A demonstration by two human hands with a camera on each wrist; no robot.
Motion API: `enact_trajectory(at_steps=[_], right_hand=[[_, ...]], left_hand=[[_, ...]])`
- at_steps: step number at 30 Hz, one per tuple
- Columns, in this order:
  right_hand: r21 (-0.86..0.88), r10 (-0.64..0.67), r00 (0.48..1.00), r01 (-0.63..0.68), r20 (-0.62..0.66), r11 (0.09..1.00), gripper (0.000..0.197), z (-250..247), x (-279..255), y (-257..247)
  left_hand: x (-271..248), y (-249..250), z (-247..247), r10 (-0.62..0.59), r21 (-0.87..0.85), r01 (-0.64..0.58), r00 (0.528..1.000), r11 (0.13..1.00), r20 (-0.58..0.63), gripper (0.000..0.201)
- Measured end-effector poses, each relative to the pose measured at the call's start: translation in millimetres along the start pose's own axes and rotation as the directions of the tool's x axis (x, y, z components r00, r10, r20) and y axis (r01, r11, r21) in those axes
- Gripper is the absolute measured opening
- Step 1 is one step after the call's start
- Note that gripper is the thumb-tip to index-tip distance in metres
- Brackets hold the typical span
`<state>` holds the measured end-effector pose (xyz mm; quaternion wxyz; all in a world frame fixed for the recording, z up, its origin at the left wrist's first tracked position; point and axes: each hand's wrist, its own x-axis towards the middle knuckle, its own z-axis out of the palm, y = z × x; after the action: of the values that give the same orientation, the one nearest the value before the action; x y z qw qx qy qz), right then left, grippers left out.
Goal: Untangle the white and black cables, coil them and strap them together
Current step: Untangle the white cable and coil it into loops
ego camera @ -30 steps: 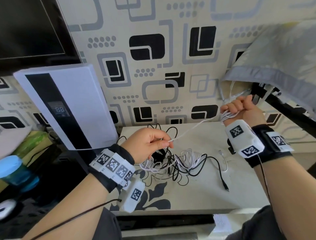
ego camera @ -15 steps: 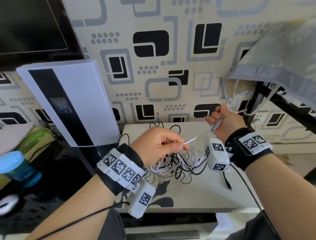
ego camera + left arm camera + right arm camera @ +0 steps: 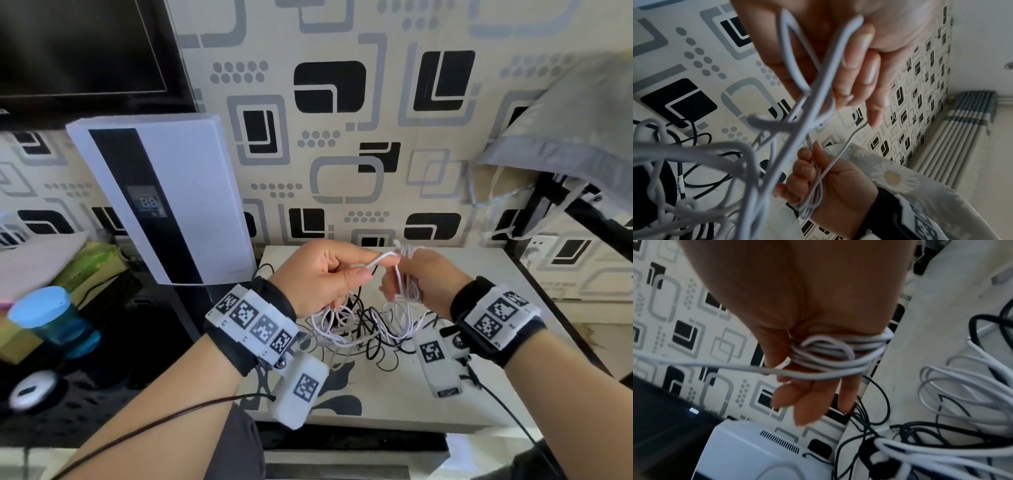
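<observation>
The white cable (image 3: 407, 287) is wound in several turns round my right hand (image 3: 404, 284), whose thumb holds the plug end sticking up above it. In the right wrist view the coil (image 3: 828, 350) crosses the palm and the fingers (image 3: 807, 394) point outward. My left hand (image 3: 359, 270) pinches the short stretch of white cable leading to that coil, close beside the right hand. The rest of the white cable (image 3: 342, 325) hangs down into a tangle with the thin black cable (image 3: 373, 325) on the table (image 3: 479, 394). The left wrist view shows the wrapped right hand (image 3: 828, 186).
A white appliance with a dark display strip (image 3: 164, 195) leans against the wall left of the table. A dark screen (image 3: 78, 44) hangs above it. A blue-lidded jar (image 3: 51, 318) stands at the left. Grey fabric (image 3: 565, 137) hangs over a black frame on the right.
My right hand has swung left and down from beside the grey fabric to meet the left hand. The taut stretch of white cable between them has shortened as it winds onto the right hand.
</observation>
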<state>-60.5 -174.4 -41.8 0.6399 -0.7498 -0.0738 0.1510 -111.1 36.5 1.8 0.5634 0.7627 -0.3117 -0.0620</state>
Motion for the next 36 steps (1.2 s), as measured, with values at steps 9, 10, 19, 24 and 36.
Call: enact_trajectory(at_steps=[9, 10, 19, 24, 36], right_hand=[[0.191, 0.146, 0.929, -0.221, 0.341, 0.957, 0.074, 18, -13, -16], [0.195, 0.129, 0.917, -0.215, 0.377, 0.957, 0.076, 17, -14, -17], [0.434, -0.132, 0.676, -0.300, 0.725, 0.850, 0.046, 4, -31, -23], [0.699, -0.382, 0.666, -0.301, 0.641, 0.648, 0.037, -18, -42, -37], [0.999, -0.394, 0.918, -0.020, 0.032, 0.034, 0.048, -91, -34, -26]], left_hand=[[2, -6, -8, -0.043, -0.017, 0.042, 0.998, 0.999, -0.049, 0.043], [3, -6, -8, -0.048, -0.011, 0.048, 0.997, 0.999, -0.052, 0.046], [8, -13, -26, -0.132, -0.077, 0.124, 0.985, 0.989, -0.112, 0.030], [11, -16, -19, -0.180, 0.112, 0.195, 0.974, 0.974, -0.137, 0.027], [12, -26, -22, -0.170, 0.261, 0.188, 0.981, 0.947, -0.092, 0.022]])
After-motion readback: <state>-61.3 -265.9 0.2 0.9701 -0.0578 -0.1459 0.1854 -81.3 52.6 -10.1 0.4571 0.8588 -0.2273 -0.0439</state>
